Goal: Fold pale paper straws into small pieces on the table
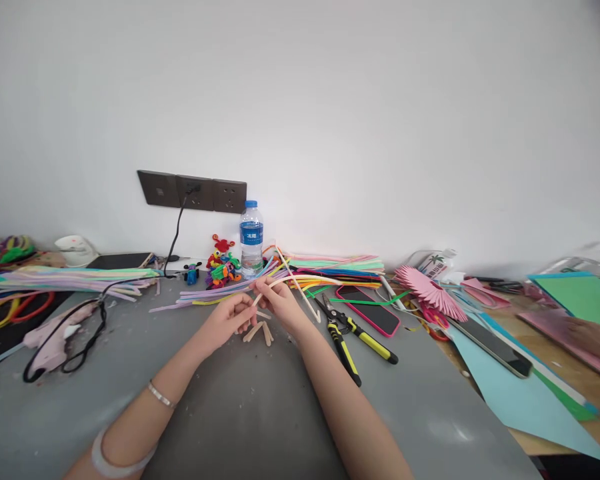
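Note:
Between my two hands, above the middle of the grey table (pixel 230 413), a cream pipe cleaner (pixel 316 280) is pinched. Its long end curves off to the right past my right hand (pixel 279 303). My left hand (pixel 233 318) is closed on the lower left end of it, and my right fingers grip it a little higher up. Just below the hands, small wooden pieces (pixel 266 333) lie on the table. Another pale, bent strip (pixel 300 290) slants down behind my right wrist.
Yellow-and-black pliers (pixel 347 340) and a pink-cased phone (pixel 370 310) lie right. Pipe cleaner bundles (pixel 70 280) and a water bottle (pixel 251 240) line the back. A glue gun (pixel 55 340) lies left. Paper sheets (pixel 510 387) and another person's blurred hand (pixel 593 340) are far right.

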`<state>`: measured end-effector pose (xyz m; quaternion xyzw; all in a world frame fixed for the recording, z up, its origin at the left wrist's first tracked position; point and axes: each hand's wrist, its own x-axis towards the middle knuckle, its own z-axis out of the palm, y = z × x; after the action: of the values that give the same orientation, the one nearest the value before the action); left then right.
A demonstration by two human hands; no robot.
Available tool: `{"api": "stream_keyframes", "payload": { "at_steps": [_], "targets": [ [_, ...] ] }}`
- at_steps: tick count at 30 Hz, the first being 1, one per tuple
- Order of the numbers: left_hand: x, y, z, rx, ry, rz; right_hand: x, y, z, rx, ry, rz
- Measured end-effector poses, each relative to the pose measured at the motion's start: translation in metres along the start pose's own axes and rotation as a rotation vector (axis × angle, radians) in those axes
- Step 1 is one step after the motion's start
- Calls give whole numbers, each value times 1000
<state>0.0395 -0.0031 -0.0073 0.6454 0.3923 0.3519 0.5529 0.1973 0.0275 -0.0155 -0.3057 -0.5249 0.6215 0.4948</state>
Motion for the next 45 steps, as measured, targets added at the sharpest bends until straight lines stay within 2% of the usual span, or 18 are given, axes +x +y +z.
{"api": "stream_keyframes", "payload": {
  "at_steps": [5, 8, 12, 18, 21, 28, 33, 38, 45],
  "targets": [
    [2, -11, -2, 371, 128, 232, 4, 6, -6, -5, 123, -15],
    [0, -9, -4, 495, 100, 320, 6, 10, -7, -25, 123, -7],
    [-1, -4, -5, 538, 94, 422, 3, 8, -3, -34, 73, 20],
    [-1, -6, -9, 468, 269, 380, -1, -2, 1, 45, 16, 19],
    [-2, -5, -8, 458, 245, 377, -1, -2, 0, 51, 37, 13],
    [-2, -6, -6, 596, 87, 523, 0, 0, -1, 47, 42, 25],
    [-1, -12, -10, 619, 216, 537, 0, -1, -1, 87, -5, 27],
    [0, -14, -10, 592, 234, 543, 0, -1, -1, 81, -39, 23],
    [2, -10, -12, 529, 319, 595, -2, -4, 2, 91, -54, 7]
  ]
}}
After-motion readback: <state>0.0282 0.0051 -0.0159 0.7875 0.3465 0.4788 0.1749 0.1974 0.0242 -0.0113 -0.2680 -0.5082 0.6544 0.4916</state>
